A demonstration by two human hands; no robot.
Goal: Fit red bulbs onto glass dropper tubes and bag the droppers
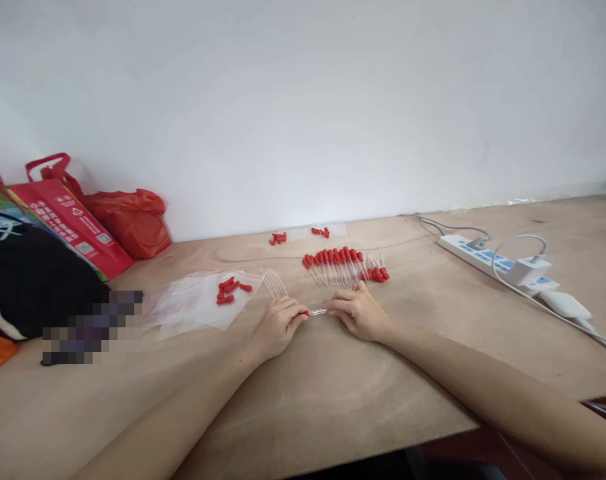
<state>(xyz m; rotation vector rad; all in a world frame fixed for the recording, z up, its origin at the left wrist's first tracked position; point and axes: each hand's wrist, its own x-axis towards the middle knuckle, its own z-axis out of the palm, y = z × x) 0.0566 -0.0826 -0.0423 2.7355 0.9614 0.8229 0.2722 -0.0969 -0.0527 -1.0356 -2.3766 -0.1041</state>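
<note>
Between my two hands lies a glass dropper tube [317,313], level and just above the table. My left hand [279,325] pinches a red rubber bulb [306,313] at the tube's left end, mostly covered by the fingers. The fingers of my right hand [359,311] close on the tube's right end. Just beyond the hands is a row of glass droppers with red bulbs [335,256]. Several bare glass tubes [274,283] lie behind my left hand. Loose red bulbs [226,299] rest on clear plastic bags [193,300] to the left.
More red bulbs [379,274] lie right of the row, and others sit by a bag [333,230] near the wall. At right are a power strip [465,248], a white charger [529,271] and cables. Red bags [130,220] and a black bag [37,280] stand at left.
</note>
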